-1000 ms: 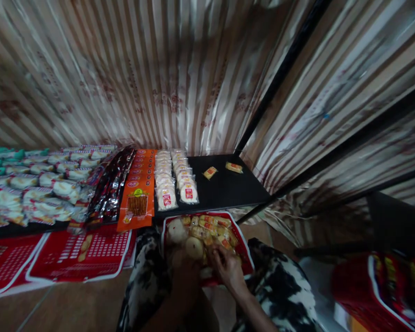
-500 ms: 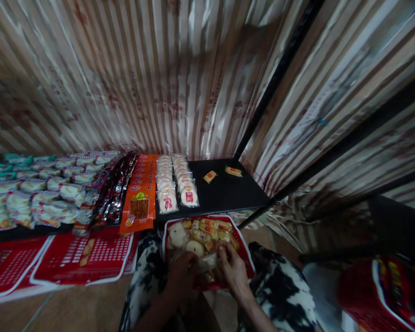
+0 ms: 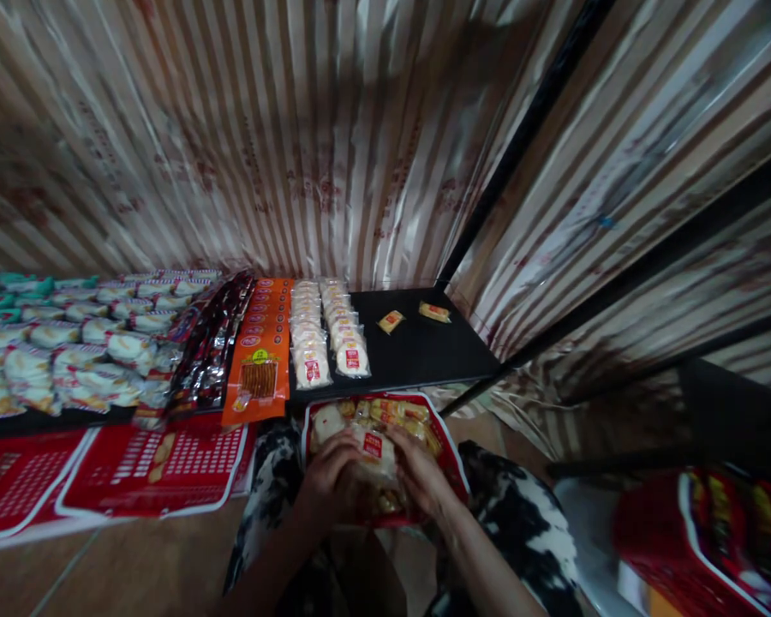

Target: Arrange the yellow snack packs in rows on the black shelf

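Observation:
Between my left hand (image 3: 329, 470) and my right hand (image 3: 422, 470) is a clear-wrapped pale round cake (image 3: 376, 458) with a red label, possibly more than one together. Both hands press it from the sides, fingers curled around its edges. They are over a red basket (image 3: 455, 454) with a white rim, which sits between my knees. Inside the basket lie small yellow wrapped snacks (image 3: 398, 410) and another pale round cake (image 3: 327, 420). My hands partly cover the contents.
A black shelf (image 3: 417, 356) carries two rows of wrapped white cakes (image 3: 350, 351), orange snack bags (image 3: 257, 360), dark packets (image 3: 215, 351) and several white packs (image 3: 128, 347). Two yellow packets (image 3: 391, 321) lie apart there. Red baskets (image 3: 160, 471) stand below; black poles (image 3: 514, 154) slant at right.
The labelled cake has come up between my hands, its red label now facing up. My hands have drawn around it from both sides. The view has shifted slightly.

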Demonstrator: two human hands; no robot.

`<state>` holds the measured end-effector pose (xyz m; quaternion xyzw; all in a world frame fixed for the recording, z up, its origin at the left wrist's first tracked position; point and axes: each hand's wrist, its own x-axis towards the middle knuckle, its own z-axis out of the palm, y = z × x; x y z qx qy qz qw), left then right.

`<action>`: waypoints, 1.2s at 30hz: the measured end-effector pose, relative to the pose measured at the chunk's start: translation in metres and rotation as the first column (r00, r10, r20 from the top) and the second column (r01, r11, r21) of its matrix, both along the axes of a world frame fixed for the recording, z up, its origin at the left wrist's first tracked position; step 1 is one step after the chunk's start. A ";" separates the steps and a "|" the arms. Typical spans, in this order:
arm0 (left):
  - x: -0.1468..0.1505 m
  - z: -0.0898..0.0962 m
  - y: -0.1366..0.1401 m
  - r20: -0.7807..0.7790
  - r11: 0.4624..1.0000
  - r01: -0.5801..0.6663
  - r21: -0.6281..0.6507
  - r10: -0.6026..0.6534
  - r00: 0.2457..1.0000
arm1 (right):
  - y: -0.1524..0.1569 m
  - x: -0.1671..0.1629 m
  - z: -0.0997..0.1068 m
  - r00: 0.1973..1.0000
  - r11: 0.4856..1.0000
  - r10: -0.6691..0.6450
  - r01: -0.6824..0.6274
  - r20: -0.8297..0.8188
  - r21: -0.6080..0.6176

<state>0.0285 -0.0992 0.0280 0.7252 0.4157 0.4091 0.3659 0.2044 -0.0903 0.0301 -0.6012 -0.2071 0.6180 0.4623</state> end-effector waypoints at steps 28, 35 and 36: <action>-0.040 0.027 0.038 0.337 0.803 -0.228 -0.551 0.464 0.819 | 0.032 -0.062 0.015 0.988 0.993 0.083 -0.071 -0.133 0.095; -0.034 0.024 0.055 0.368 0.746 -0.220 -0.629 0.534 0.761 | 0.035 -0.079 0.002 0.982 0.987 0.001 0.030 -0.191 0.159; -0.034 0.022 0.060 0.348 0.734 -0.230 -0.639 0.544 0.764 | 0.036 -0.082 -0.002 0.978 0.986 -0.008 0.043 -0.210 0.163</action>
